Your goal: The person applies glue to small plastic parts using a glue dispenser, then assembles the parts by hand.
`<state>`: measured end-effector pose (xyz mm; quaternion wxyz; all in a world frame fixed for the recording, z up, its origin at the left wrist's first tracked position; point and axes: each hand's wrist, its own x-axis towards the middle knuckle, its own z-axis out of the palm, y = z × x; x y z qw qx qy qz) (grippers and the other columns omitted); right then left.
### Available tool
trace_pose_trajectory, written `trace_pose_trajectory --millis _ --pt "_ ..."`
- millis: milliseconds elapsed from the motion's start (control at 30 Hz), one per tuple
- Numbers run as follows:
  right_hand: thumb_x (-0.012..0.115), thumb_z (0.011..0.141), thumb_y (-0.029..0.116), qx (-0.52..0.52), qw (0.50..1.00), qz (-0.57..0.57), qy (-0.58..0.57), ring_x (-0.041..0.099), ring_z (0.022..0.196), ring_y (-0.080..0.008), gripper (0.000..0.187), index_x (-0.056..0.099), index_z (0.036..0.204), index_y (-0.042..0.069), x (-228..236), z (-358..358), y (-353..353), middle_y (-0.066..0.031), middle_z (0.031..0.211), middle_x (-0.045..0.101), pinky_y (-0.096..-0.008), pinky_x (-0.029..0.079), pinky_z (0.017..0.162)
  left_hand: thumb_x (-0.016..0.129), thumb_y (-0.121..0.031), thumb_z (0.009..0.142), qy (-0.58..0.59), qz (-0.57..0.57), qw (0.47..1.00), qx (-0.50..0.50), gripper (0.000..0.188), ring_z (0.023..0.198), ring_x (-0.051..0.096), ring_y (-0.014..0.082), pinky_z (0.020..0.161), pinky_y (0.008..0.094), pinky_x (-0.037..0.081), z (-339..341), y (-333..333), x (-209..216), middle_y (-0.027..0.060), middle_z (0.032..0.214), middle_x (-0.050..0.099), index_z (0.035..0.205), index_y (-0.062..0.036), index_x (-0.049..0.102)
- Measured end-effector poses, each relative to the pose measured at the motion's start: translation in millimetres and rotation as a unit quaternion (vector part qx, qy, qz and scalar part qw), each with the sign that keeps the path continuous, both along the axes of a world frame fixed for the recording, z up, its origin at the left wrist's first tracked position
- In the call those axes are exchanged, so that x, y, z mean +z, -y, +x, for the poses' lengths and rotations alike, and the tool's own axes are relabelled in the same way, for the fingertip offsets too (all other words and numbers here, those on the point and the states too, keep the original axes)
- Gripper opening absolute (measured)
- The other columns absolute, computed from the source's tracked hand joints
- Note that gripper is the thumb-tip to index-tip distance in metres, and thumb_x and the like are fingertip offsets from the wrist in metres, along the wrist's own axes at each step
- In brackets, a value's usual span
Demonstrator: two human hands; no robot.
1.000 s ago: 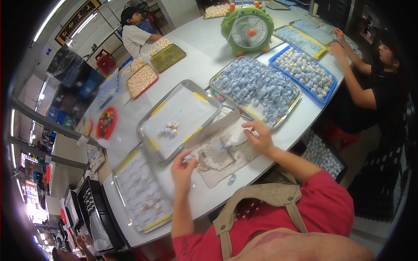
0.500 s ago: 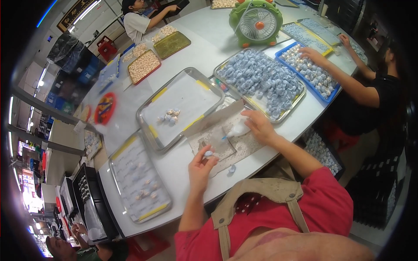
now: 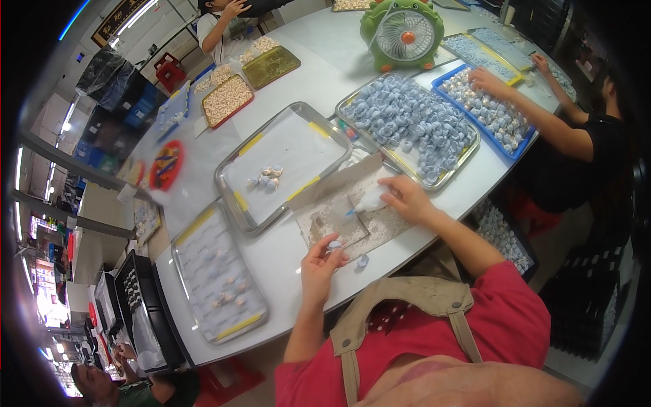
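My left hand (image 3: 317, 266) pinches a small pale blue cup-shaped piece (image 3: 334, 245) between thumb and fingers, near the table edge. In my right hand (image 3: 411, 199) is a white squeeze bottle (image 3: 371, 201), its blue tip pointing left over a stained cardboard tray (image 3: 395, 224). Another loose pale blue piece (image 3: 363, 260) lies on the table beside my left hand. Beyond the cardboard, a metal tray (image 3: 226, 195) lined with white paper carries a small cluster of blue-and-cream pieces (image 3: 266, 178). To its right, a second metal tray (image 3: 468, 148) is heaped with pale blue pieces (image 3: 407, 122).
A lined tray (image 3: 186, 285) with scattered pieces lies at left. A green fan (image 3: 405, 37) stands at the back. At right, a co-worker's hand (image 3: 489, 83) reaches over a blue tray (image 3: 519, 150). Farther back are a red-rimmed tray of cream pieces (image 3: 227, 100) and a red bowl (image 3: 178, 150).
My left hand has shifted slightly right with the blue piece. The bottle stays in my right hand, nearly unmoved. A person at the back has raised a hand.
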<state>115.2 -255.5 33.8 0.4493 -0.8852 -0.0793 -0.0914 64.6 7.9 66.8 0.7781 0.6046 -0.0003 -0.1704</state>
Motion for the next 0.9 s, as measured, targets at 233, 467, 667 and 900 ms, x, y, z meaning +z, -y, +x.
trace_pose_trajectory --millis 233,467,667,900 --pt "0.063 0.080 0.019 0.017 1.000 -0.014 0.005 0.052 0.087 -0.0270 0.033 0.057 0.110 0.007 1 0 1 -0.0131 0.094 0.056 -0.0341 0.045 0.074 0.060 -0.003 0.081 0.001 -0.005 1.000 0.003 0.036 0.077 0.058 0.0139 0.067 0.0223 0.046 0 0 0 0.0122 0.100 0.060 0.116 0.0023 0.052" --pt "0.063 0.079 0.020 0.021 1.000 -0.015 0.016 0.051 0.087 -0.0272 0.035 0.057 0.111 0.007 0 0 2 -0.0128 0.094 0.056 -0.0346 0.043 0.076 0.059 -0.003 0.082 0.003 -0.008 1.000 0.010 0.035 0.077 0.058 0.0137 0.067 0.0223 0.046 0 -1 1 0.0116 0.100 0.060 0.116 0.0023 0.052" --pt "0.064 0.078 0.019 0.020 0.996 0.000 0.084 0.049 0.070 -0.0197 0.034 0.058 0.110 0.009 -7 3 2 -0.0084 0.083 0.052 -0.0290 0.042 0.062 0.059 -0.003 0.082 0.004 -0.015 1.000 0.012 0.035 0.078 0.059 0.0139 0.067 0.0220 0.046 -1 1 2 0.0114 0.100 0.060 0.116 0.0019 0.052" --pt "0.063 0.079 0.022 0.018 1.000 -0.012 0.011 0.052 0.090 -0.0278 0.036 0.057 0.111 0.007 1 0 2 -0.0128 0.097 0.057 -0.0357 0.042 0.080 0.060 -0.006 0.084 0.003 -0.014 1.000 -0.002 0.034 0.079 0.057 0.0133 0.069 0.0231 0.046 0 0 0 0.0097 0.101 0.058 0.116 0.0024 0.051"
